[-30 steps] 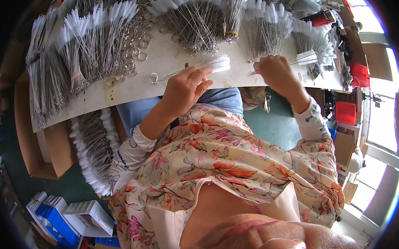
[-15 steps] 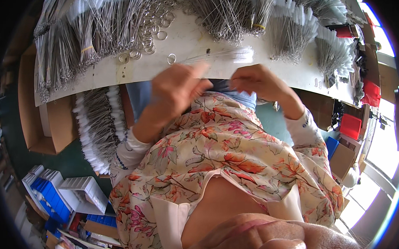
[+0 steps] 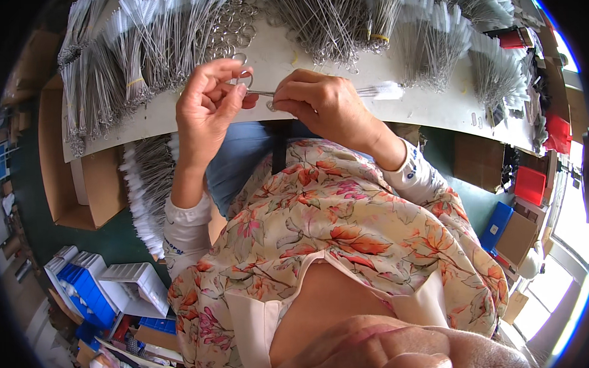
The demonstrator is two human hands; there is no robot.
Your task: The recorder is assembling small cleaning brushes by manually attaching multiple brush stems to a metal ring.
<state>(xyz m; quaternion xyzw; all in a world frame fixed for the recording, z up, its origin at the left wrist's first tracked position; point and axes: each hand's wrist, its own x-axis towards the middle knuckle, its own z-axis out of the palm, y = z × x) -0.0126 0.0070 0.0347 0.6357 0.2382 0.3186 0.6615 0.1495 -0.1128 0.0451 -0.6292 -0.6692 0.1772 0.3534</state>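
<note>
Between the thumb and fingers of my left hand (image 3: 204, 112) is a metal split ring (image 3: 252, 80), held up over the table's front edge. My right hand (image 3: 334, 108) pinches a few thin wire-stemmed brushes (image 3: 387, 90). Their looped wire ends point left and reach the ring, while the white bristle ends stick out to the right past my knuckles. Whether any loop is threaded on the ring is too small to tell. A small wire loop (image 3: 271, 105) shows just below my right fingertips.
Bundles of wire brushes (image 3: 135, 66) cover the far left of the white table (image 3: 434, 108), with more bundles (image 3: 331, 27) at the back and right. Loose rings (image 3: 237, 30) lie in a heap between. Below left are a cardboard box (image 3: 100, 184) and more brushes (image 3: 145, 189).
The ring and the brushes, lying on the table before, are now in my hands. My left hand has turned and moved left; my right hand has come left toward it.
</note>
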